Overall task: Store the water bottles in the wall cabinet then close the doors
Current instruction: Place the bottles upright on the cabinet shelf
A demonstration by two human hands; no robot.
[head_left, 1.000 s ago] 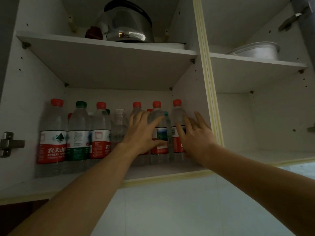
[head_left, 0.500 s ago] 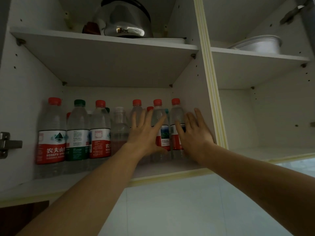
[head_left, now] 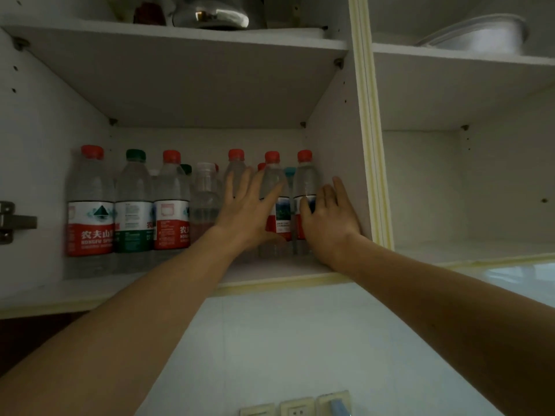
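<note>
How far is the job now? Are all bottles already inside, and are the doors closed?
Done: a row of water bottles stands on the lower shelf of the left compartment. In hand: the left hand and right hand, fingers straight, press the rightmost bottles, seemingly pushing them back. Left: the doors are not closed; a bare hinge shows at the left wall. Whether more bottles wait outside cannot be told.

Lower shelf (head_left: 180, 283) of the left cabinet bay: white board, yellowish front edge. Water bottles (head_left: 90, 205) stand upright on it in a row, with more behind; most caps red, one green. Upper shelf (head_left: 180, 34): a shiny metal pot (head_left: 210, 16). Right bay's upper shelf (head_left: 450, 54): a pale basin (head_left: 480, 36).
</note>
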